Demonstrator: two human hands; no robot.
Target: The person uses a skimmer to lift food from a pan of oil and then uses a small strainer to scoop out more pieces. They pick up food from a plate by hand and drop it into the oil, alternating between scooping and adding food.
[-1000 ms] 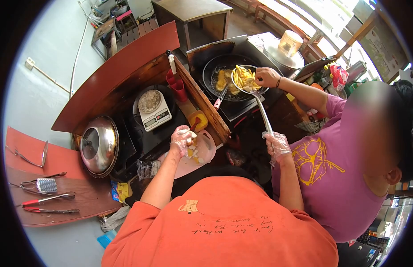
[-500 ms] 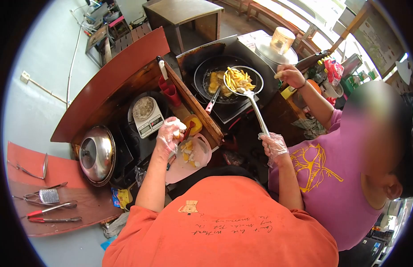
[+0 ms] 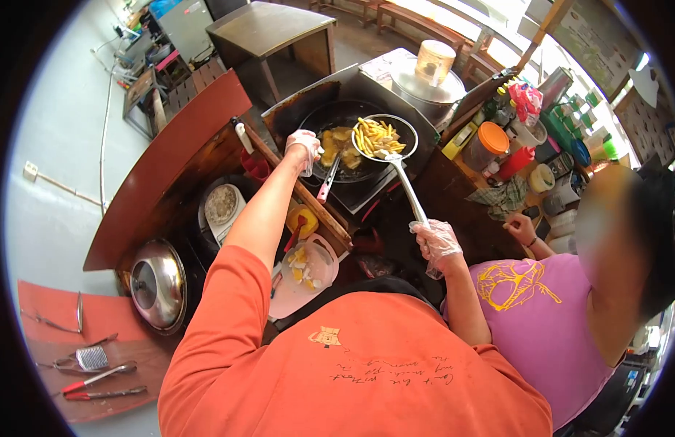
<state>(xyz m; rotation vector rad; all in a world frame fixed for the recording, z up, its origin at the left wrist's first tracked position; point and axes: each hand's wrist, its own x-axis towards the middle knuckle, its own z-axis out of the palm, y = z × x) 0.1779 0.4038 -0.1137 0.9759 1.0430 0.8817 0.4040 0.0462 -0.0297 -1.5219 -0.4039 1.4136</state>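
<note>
My right hand [image 3: 437,244], in a clear plastic glove, grips the long metal handle of a strainer [image 3: 410,188]. French fries [image 3: 379,137] fill its round basket, which sits over the right side of the wok [image 3: 356,175]. Golden pieces of food [image 3: 334,142] fry in the oil, and a turner [image 3: 329,178] with a red and white handle leans in the wok. My left hand [image 3: 303,151], also gloved, is closed at the wok's left edge. Something pale shows at its fingertips, partly hidden by the glove.
A pink basin [image 3: 324,280] with yellow and white pieces stands near my body, beside a yellow container [image 3: 306,224]. Left are a kitchen scale [image 3: 225,207] and a domed lid [image 3: 157,284]. On my right, a person in a purple shirt [image 3: 519,306] stands near a crowded counter.
My left hand has moved forward from above the basin to the wok's edge. The other person's hand has drawn back from near the wok. The strainer stays over the wok.
</note>
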